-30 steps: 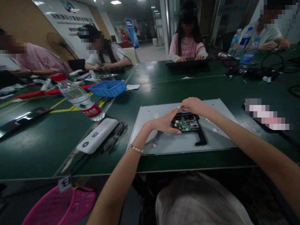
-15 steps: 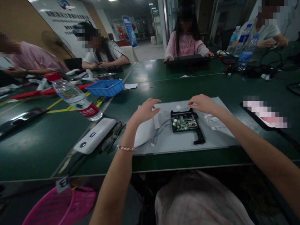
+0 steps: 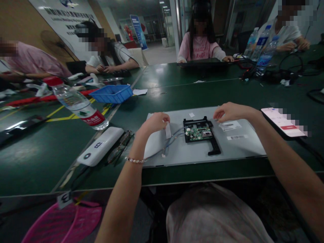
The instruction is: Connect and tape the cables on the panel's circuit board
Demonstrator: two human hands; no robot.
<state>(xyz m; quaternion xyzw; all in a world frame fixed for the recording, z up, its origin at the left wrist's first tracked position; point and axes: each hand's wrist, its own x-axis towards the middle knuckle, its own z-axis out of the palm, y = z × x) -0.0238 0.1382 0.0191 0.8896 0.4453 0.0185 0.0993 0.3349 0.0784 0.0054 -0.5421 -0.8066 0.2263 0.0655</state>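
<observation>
White pack (image 3: 100, 145) marked "B" lies left of the left hand (image 3: 154, 123).

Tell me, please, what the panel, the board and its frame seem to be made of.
Panel: probably sheet metal, matt pale grey, flat and thin-edged. Board: likely printed-circuit laminate, green, studded with small silvery parts. Frame: seemingly plastic, dull black, no shine.

- Hands (image 3: 155, 122) (image 3: 229, 112): two.
- Metal panel (image 3: 243, 148): one.
- Circuit board (image 3: 198, 132): one.
- Printed labels (image 3: 230, 125): two.
- Water bottles (image 3: 76, 104): four, one near left, three far right.
- Blue tray (image 3: 112, 93): one.
- Power bank (image 3: 101, 145): one.
- Spectacles (image 3: 120, 152): one pair.
- Pink basket (image 3: 63, 222): one.
</observation>
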